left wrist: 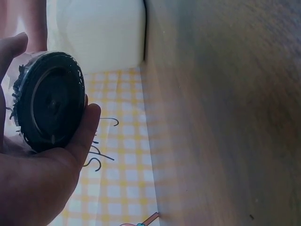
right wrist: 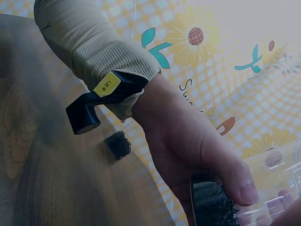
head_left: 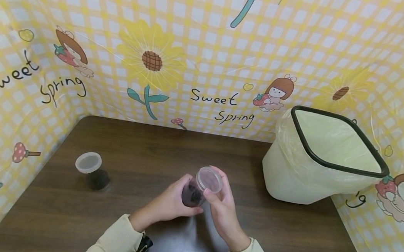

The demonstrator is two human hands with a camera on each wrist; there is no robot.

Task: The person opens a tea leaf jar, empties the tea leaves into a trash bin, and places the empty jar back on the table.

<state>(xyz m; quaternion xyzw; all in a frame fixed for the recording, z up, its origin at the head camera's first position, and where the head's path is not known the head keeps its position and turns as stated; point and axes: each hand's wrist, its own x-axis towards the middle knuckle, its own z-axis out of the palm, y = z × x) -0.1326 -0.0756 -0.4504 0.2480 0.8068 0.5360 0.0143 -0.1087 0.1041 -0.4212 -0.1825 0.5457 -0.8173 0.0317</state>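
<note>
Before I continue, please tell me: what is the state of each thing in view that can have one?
Held cup: off the table, partly filled with dark material.
Its lid: at the top; whether loosened, I cannot tell.
Standing cup: upright, capped, also partly filled.
Bin: upright, open-topped, lined with a bag.
Left hand: curled round the held cup.
Right hand: gripping at the lid.

Yellow-and-white checked sheeting (head_left: 207, 45) printed with sunflowers (head_left: 152, 61), strawberry-carrying figures (head_left: 275, 94) and the words "Sweet Spring" (head_left: 215, 99) lines the back and both sides of a dark wood-grain bench (head_left: 186, 148) with a rounded far left corner. Pale light (head_left: 170, 241) gleams on its surface toward the near edge.
</note>
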